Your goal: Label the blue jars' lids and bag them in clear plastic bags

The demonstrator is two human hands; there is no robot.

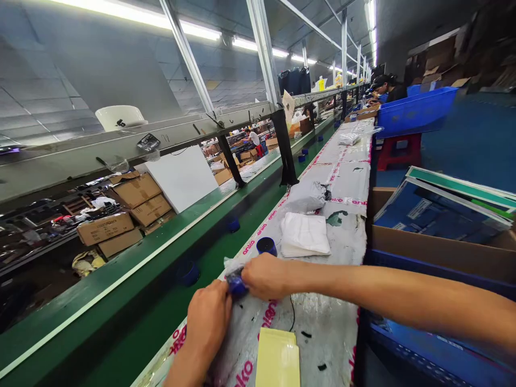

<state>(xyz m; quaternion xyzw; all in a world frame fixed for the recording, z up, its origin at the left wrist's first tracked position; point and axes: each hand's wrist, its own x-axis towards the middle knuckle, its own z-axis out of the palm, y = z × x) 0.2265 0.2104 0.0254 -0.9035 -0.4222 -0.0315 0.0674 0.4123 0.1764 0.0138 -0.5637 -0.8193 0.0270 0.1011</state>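
My left hand (209, 317) and my right hand (264, 277) meet over a small blue item wrapped in clear plastic (236, 285), and both grip it. The item is partly hidden by my fingers, so its exact kind is unclear. Just beyond my right hand stands a dark blue cup-shaped piece (266, 246). A folded white cloth or bag (304, 235) and a grey plastic bag (306, 197) lie farther along the printed plastic-covered bench (322, 322). A pale yellow card (278, 357) lies near my left wrist.
A green conveyor rail (161, 258) with blue cups runs along the bench's left side. To my right are a cardboard box of blue printed sheets (435, 226) and a blue crate (417, 110). A co-worker (385, 88) sits far along the line.
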